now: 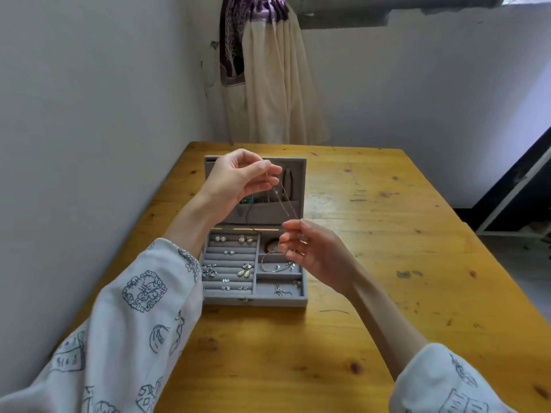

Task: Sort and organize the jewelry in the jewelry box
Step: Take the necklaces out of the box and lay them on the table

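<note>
Above open jewelry box (253, 300): L hand (238, 177) & R hand (310, 251) apart, each pinching thin chain (283, 201).

Left arm: reaches forward from the lower left, forearm bare, the white printed sleeve (140, 293) pushed back toward the elbow.
Left hand (238, 177): raised higher and farther out than the other, palm turned toward the camera, fingers curled inward, thumb and fingertips (269, 169) pinched together on a fine chain (283, 201).
Right arm: comes in from the lower right, forearm bare, sleeve (441, 380) bunched near the elbow.
Right hand (313, 248): lower and nearer, palm facing left, fingers loosely curled; thumb and forefinger appear to pinch the chain's lower end, though the thread is too thin to be sure.
Spacing: the hands are near, not touching.
</note>
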